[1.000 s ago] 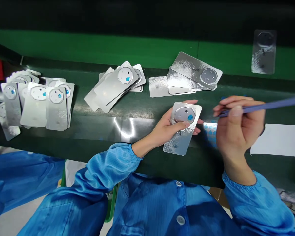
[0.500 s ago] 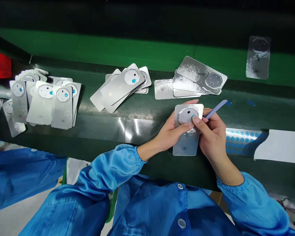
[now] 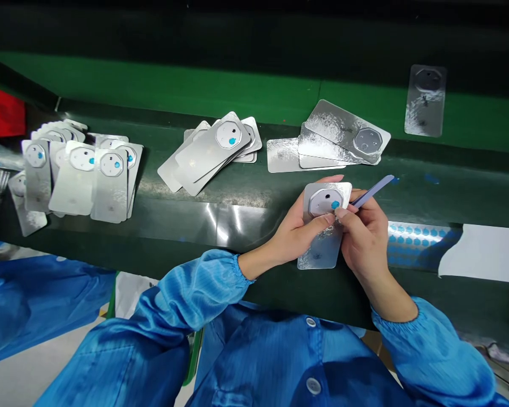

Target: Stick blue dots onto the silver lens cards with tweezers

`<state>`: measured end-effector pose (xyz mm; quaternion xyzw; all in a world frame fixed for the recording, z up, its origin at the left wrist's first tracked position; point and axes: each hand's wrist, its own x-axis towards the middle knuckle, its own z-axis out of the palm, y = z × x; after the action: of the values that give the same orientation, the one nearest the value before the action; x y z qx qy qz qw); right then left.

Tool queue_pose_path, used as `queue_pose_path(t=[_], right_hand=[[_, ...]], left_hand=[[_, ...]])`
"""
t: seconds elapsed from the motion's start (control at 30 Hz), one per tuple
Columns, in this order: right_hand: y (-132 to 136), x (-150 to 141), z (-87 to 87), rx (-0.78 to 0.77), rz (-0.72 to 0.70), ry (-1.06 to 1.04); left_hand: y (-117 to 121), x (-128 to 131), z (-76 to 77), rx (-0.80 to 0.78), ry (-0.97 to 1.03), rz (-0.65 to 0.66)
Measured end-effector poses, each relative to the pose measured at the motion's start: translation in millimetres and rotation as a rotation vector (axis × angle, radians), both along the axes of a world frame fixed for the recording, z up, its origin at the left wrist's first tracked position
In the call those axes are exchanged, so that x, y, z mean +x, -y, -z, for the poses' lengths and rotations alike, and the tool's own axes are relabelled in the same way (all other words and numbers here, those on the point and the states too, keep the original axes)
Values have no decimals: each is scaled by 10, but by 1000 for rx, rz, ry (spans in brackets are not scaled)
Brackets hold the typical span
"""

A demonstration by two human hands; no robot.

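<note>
My left hand grips a silver rectangular plate from its left side, thumb lying across the front. Near the plate's top is a grey octagonal recess with a small black hole and a blue dot sticker. My right hand is closed around a slim lavender tool, which points up and to the right. Its thumb tip rests at the plate's right edge, just below the blue dot. The tool's lower end is hidden by my fingers.
Silver plates with blue dots lie in a left pile and a middle pile. More plates overlap behind my hands. One lone plate lies on the green belt. A blue-dot sticker sheet with white backing is at right.
My right thumb has slid down off the blue dot, which now shows fully on the plate. The lone plate on the green belt has moved left.
</note>
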<state>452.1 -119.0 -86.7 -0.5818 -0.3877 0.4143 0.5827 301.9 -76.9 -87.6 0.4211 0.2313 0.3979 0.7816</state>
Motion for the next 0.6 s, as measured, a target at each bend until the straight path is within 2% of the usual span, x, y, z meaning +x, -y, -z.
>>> queue_pose_path(t=[0.13,0.27,0.47,0.6], right_hand=[[5,-17,-43,-14,1,10],[3,-15,-50,-71,2,-40],[-21,27,-58,5,37,-179],[-3,30,-115,57,110,-190]], left_hand=[[7,-17,-65,-32,-37,-18],[-16,-17,-60,-136,-68,-57],[-65,11,-82,-368,-4,-42],[-59,-13,-136,-429,19,-76]])
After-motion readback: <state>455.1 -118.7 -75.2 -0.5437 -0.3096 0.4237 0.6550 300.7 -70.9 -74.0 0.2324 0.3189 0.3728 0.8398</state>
